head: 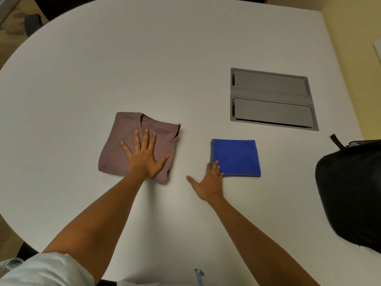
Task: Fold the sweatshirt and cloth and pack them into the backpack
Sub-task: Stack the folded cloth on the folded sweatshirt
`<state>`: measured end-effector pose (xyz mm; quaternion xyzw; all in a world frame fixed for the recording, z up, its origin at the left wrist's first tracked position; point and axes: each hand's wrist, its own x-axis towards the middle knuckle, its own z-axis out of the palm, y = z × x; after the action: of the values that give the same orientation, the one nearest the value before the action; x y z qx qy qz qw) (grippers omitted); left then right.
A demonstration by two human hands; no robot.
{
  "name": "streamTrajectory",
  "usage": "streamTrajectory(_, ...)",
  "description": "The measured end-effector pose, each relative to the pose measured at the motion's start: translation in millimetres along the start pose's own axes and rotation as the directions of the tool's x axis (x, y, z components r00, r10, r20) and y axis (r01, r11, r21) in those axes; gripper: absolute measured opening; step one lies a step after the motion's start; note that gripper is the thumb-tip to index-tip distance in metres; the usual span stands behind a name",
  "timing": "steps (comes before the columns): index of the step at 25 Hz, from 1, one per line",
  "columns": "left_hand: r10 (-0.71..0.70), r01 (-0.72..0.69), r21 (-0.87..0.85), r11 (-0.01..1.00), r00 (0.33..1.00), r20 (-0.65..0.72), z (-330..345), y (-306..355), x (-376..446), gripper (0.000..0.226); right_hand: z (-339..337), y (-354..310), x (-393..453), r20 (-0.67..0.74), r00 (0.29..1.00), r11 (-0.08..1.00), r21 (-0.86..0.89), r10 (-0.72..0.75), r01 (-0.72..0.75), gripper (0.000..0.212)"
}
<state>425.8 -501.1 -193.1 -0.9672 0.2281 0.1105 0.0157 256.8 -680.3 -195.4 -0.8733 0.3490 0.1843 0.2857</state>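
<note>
A mauve sweatshirt (123, 139) lies folded into a square on the white table, left of centre, collar facing away from me. My left hand (144, 155) rests flat on it with fingers spread, holding nothing. A blue cloth (237, 156) lies folded into a rectangle to the right. My right hand (208, 182) lies palm down on the table with its fingertips on the cloth's near left corner, thumb stretched out to the left. The black backpack (350, 193) sits at the table's right edge, partly cut off by the frame.
A grey recessed cable hatch (270, 98) with two flaps is set into the white table (165, 58) behind the cloth. The table's curved edge runs along the left and near side. A yellowish wall stands at the far right.
</note>
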Motion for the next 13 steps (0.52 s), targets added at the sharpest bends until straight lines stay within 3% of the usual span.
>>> streamTrajectory(3,0.001,-0.001,-0.005,1.000,1.000,0.015,-1,0,-1,0.097,16,-17,-13,0.064,0.996,0.998,0.014,-0.067,0.066,0.106)
streamTrajectory(7,0.068,-0.074,-0.140,0.987,0.997,-0.046,-1,-10,-7,0.103,-3,-7,-3,-0.235,0.972,0.977,0.203,-0.017,0.066,0.073)
streamTrajectory(10,0.098,-0.122,-0.270,0.955,0.990,-0.101,-1,-24,-14,0.109,-34,33,18,-0.356,0.923,0.984,0.151,0.145,-0.097,0.073)
streamTrajectory(13,-0.016,0.005,-0.210,0.978,0.998,-0.053,0,-29,-27,0.112,-53,72,30,-0.349,0.892,0.958,0.139,0.285,-0.252,0.090)
